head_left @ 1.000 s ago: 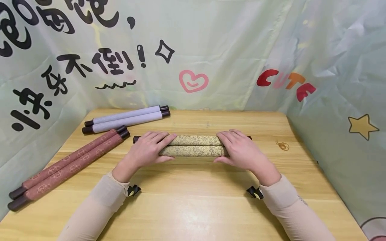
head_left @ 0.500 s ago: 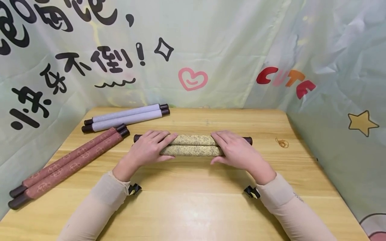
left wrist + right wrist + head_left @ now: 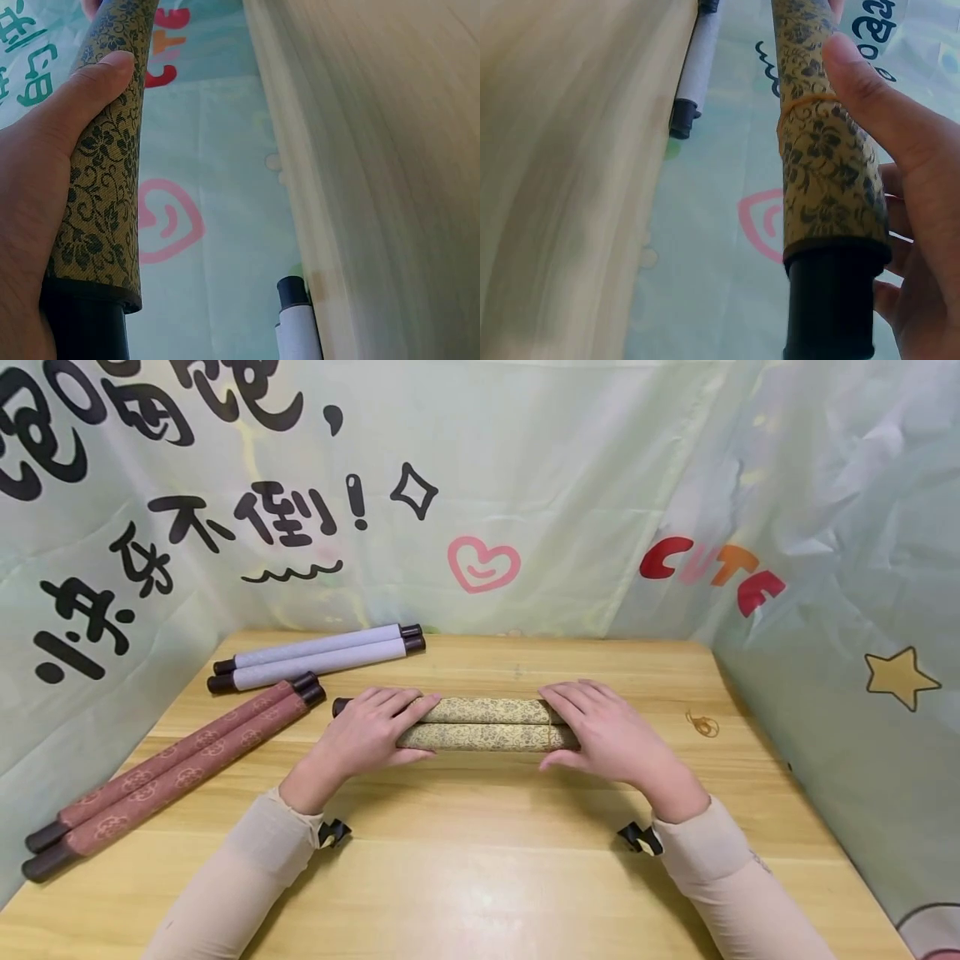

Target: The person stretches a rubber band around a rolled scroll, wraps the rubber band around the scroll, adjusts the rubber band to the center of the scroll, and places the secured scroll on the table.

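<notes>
A double-rolled scroll (image 3: 487,735) in yellow cloth with a dark floral pattern and black end knobs lies crosswise over the table in the head view. My left hand (image 3: 367,731) grips its left part, thumb on the near side and fingers over the far side. Toward the other end, my right hand (image 3: 611,735) holds the scroll the same way, hiding the right knob. A thin rubber band (image 3: 810,100) circles the scroll beside the right thumb, in the right wrist view. The left wrist view shows the left thumb (image 3: 105,79) lying along the patterned cloth.
Left of the hands lies a reddish-brown double scroll (image 3: 180,768), slanted. Behind it sits a pale lilac double scroll (image 3: 322,660). A loose tan rubber band (image 3: 702,724) lies on the wooden table (image 3: 480,860) at right. Printed fabric (image 3: 555,485) encloses the back and sides.
My right hand shifted left along the scroll, then back right; the rubber band, hidden half a second ago, now shows left of its fingers. My left hand stays in place.
</notes>
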{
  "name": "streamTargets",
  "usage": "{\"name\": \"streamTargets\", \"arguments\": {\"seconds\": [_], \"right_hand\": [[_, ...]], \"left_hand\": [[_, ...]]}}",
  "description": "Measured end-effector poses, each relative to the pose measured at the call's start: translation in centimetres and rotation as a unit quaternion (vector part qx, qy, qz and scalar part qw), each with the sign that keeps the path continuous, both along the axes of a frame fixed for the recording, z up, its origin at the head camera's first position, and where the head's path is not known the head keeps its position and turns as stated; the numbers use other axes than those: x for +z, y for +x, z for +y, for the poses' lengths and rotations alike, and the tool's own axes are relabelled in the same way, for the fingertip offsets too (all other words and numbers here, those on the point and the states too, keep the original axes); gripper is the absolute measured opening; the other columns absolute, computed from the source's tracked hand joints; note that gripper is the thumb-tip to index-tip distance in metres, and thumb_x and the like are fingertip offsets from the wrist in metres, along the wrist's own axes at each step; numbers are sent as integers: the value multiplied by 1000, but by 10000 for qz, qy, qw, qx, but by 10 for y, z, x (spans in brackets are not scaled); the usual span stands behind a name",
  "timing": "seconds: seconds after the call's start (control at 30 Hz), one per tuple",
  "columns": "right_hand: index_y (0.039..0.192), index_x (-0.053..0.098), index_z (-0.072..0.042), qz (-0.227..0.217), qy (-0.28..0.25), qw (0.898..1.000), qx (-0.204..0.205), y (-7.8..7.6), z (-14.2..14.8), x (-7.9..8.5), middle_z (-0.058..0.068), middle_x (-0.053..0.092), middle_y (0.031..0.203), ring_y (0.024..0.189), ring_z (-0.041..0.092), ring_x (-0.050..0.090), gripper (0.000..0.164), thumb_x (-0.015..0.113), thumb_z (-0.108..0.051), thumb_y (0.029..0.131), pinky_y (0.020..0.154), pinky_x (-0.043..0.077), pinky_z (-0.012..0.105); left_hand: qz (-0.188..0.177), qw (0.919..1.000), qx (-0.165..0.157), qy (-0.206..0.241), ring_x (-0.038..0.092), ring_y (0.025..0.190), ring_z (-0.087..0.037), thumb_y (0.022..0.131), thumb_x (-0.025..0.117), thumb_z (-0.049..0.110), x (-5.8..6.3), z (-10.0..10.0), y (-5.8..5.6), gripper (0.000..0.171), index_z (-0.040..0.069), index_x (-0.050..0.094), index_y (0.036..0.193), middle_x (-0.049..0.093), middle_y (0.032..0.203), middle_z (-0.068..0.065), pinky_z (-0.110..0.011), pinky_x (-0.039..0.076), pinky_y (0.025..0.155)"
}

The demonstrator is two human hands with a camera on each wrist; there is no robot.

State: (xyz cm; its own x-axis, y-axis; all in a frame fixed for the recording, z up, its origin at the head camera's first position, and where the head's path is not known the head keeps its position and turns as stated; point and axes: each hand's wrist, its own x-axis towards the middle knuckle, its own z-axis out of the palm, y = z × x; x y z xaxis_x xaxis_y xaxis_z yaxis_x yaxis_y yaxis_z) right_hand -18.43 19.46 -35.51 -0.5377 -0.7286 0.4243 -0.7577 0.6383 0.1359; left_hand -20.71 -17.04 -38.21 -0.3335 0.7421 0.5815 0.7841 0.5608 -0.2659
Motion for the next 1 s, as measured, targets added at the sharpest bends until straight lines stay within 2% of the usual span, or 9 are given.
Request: {"name": "streamTargets", "arguments": {"seconds": [0.13, 0.23, 0.37, 0.47, 0.57, 0.83, 0.93, 1.0], "right_hand": [[139, 48, 1, -36, 29, 10000, -87, -1, 4, 1, 14, 57, 131, 122, 33, 51, 97, 72, -65, 73, 107, 35, 53], [138, 48, 1, -64, 106, 9997, -211, -2, 7, 2, 13, 58, 130, 122, 33, 51, 93, 74, -62, 74, 106, 35, 54], [137, 49, 0, -76, 275, 9989, -364, -2, 7, 2, 13, 58, 128, 121, 33, 52, 85, 73, -57, 78, 105, 36, 54], [136, 49, 0, -31, 362, 9986, -387, -2, 6, 0, 14, 59, 127, 118, 33, 54, 82, 72, -54, 80, 105, 37, 53], [135, 49, 2, 30, 348, 9987, -371, -2, 3, -2, 15, 59, 126, 116, 33, 55, 81, 73, -52, 80, 105, 37, 51], [134, 49, 5, 103, 304, 9993, -181, -2, -2, -5, 17, 59, 124, 115, 34, 55, 82, 75, -50, 79, 106, 36, 47], [134, 50, 5, 132, 289, 9994, -115, -2, -3, -6, 16, 60, 124, 116, 34, 55, 82, 75, -51, 79, 107, 35, 46], [133, 50, 5, 185, 254, 9995, -56, -1, -3, -6, 17, 60, 123, 115, 34, 55, 82, 76, -51, 79, 106, 36, 47]], "left_hand": [[-48, 10000, 30, 35, 64, 101, -33, 91, 50, 67, 0, -1, 0, 75, 8, 57, 137, 67, 115, -16, -49, 51, 88], [-99, 9999, 66, 50, 64, 101, -34, 93, 40, 69, 0, -2, -1, 77, 8, 55, 138, 66, 116, -17, -50, 51, 88], [-92, 9999, 67, 44, 64, 101, -34, 89, 55, 65, 0, -2, -1, 76, 9, 54, 139, 66, 116, -17, -50, 51, 88], [-78, 9999, 54, 42, 64, 101, -34, 80, 69, 60, 1, -2, 0, 80, 9, 53, 140, 66, 116, -16, -50, 51, 88], [-104, 9999, 55, 64, 64, 102, -34, 75, 74, 57, 0, -2, 0, 83, 9, 53, 140, 66, 116, -16, -50, 51, 88], [6, 10000, -20, 82, 65, 100, -33, 82, 67, 61, -1, 0, 0, 78, 9, 55, 139, 67, 115, -16, -49, 51, 87], [24, 9999, -18, 98, 65, 100, -34, 88, 57, 64, -1, 0, 0, 74, 8, 55, 138, 67, 115, -16, -50, 51, 87], [27, 9999, -31, 109, 65, 100, -34, 88, 57, 64, -1, 1, 1, 74, 8, 55, 138, 67, 114, -16, -50, 51, 87]]}}
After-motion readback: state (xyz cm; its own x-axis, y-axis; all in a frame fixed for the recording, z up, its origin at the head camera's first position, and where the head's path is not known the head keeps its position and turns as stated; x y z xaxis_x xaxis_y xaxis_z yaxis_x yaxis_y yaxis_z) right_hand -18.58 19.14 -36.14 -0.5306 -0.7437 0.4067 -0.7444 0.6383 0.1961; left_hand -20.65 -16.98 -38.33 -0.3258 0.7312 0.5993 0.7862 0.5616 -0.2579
